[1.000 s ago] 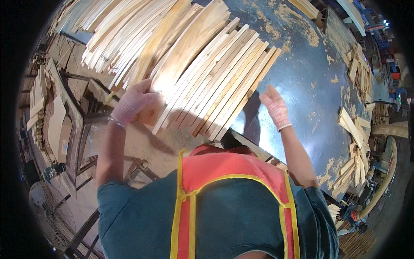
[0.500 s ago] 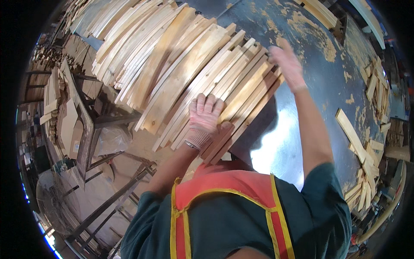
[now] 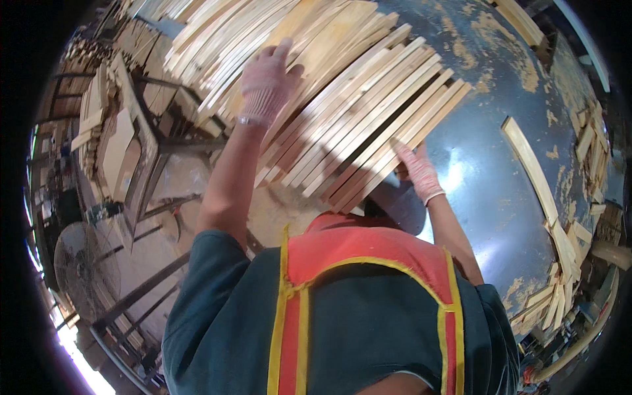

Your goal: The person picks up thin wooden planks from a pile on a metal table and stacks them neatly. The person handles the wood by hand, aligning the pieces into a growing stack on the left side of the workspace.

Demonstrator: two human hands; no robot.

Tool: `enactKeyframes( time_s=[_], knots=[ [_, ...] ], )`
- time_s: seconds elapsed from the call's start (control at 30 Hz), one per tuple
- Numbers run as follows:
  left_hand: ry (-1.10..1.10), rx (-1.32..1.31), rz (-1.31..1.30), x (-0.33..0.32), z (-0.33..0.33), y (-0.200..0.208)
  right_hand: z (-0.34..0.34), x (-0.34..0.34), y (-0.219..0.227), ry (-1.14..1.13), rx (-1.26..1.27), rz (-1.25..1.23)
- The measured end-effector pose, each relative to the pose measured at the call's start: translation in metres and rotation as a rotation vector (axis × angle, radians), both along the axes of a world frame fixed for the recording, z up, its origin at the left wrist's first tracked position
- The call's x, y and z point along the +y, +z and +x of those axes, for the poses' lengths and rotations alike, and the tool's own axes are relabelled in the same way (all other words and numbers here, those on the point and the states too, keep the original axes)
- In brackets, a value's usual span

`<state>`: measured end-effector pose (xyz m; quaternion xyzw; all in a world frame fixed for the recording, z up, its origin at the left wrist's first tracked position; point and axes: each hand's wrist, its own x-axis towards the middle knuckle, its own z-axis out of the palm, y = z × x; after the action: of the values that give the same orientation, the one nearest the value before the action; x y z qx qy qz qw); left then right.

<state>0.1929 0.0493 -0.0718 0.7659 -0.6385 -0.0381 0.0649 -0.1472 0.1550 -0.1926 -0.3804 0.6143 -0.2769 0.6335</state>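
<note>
Long pale wooden slats (image 3: 368, 118) lie side by side in a row on the dark table, slanting from lower left to upper right. Over the wider boards on the row's left part, my left hand (image 3: 268, 82) is raised with its fingers apart; whether it touches the wood I cannot tell. At the row's right edge, my right hand (image 3: 419, 174) rests against the outermost slats, one outstretched finger lying on top of them. Both hands wear pale knitted gloves. A dark gap separates the last few slats from the others.
The dark tabletop (image 3: 490, 171) carries patches of sawdust. On its right side lie a long loose strip (image 3: 530, 168) and a heap of offcuts (image 3: 559, 293). To the left stand a metal frame (image 3: 155, 141) and a caged fan (image 3: 82, 263).
My left hand has lifted off the slats' near ends and moved up and left. My right hand has come down from the far ends to the row's right side.
</note>
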Motion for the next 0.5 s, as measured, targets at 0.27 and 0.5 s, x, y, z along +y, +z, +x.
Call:
enactKeyframes(
  time_s=[0.27,0.5],
  knots=[
    [0.838,1.348,-0.479,0.249,0.077,-0.163,0.037,0.008,0.017,-0.019,-0.061,-0.015],
    [0.778,2.028,0.248,0.246,0.03,-0.163,0.001,0.007,-0.022,-0.29,-0.082,-0.091]
  ],
)
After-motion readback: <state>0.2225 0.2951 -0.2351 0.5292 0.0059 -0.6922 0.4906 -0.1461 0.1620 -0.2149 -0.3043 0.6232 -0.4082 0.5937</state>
